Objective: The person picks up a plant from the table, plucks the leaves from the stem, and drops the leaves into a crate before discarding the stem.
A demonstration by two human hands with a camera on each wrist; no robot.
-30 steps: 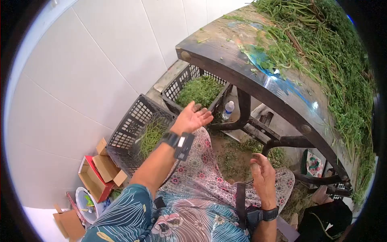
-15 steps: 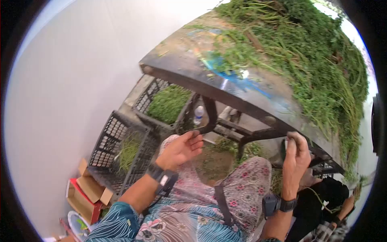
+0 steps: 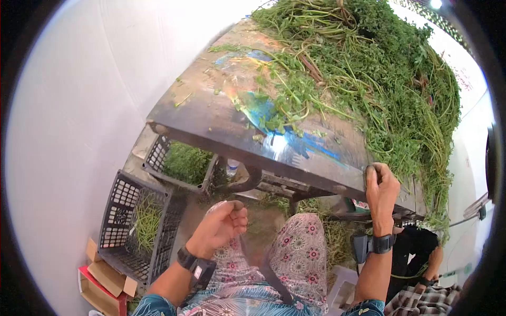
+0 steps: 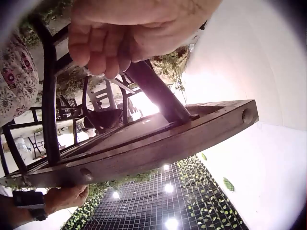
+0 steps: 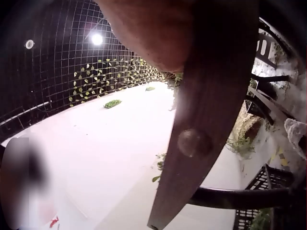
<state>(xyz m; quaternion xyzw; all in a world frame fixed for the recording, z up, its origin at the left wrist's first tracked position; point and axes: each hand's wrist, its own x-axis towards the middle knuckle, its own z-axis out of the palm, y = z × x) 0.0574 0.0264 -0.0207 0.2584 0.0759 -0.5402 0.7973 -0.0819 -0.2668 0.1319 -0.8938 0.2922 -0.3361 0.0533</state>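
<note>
The bench edge (image 3: 253, 160) is being touched by the right hand (image 3: 383, 196), grip unclear. The left hand (image 3: 218, 228) is being held loose.

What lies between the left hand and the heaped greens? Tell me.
Head view: a black table leg, the table's front edge, then blue-stained tabletop with loose leafy sprigs.

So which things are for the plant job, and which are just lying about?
Probably for the job:
heap of green plants
table under it
crate of leafy greens
crate of stems

Probably just lying about:
red cardboard box
plastic bottle
</note>
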